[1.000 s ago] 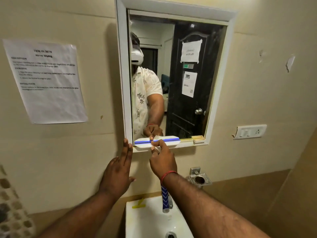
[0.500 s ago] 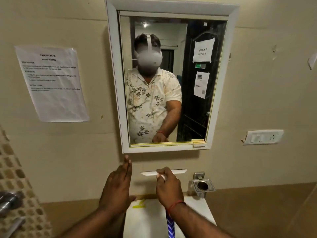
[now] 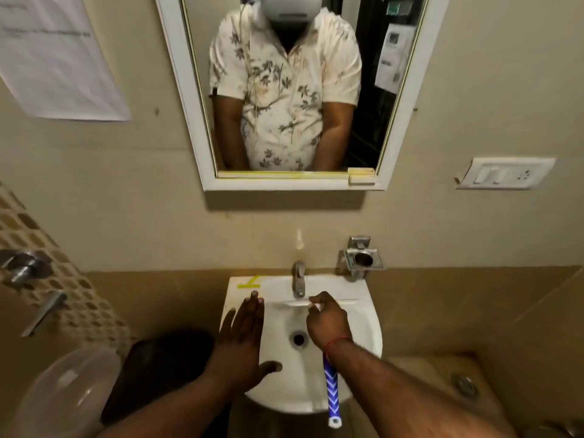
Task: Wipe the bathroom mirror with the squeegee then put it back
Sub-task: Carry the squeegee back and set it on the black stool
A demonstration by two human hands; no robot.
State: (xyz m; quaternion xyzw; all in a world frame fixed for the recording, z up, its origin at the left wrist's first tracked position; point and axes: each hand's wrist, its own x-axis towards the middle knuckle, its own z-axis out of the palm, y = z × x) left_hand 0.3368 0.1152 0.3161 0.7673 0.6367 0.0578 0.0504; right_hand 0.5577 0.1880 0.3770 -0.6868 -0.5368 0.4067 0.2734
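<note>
Now my right hand has its fingers grasping the squeegee over the sink, below the mirror; left hand released. Wiping looks done; putting back remains.

- Bare forearms, no sleeves reaching them.
- Thin red thread bracelet around the right wrist.
- Mirror reflection: cream short-sleeved shirt with leaf print.
</note>
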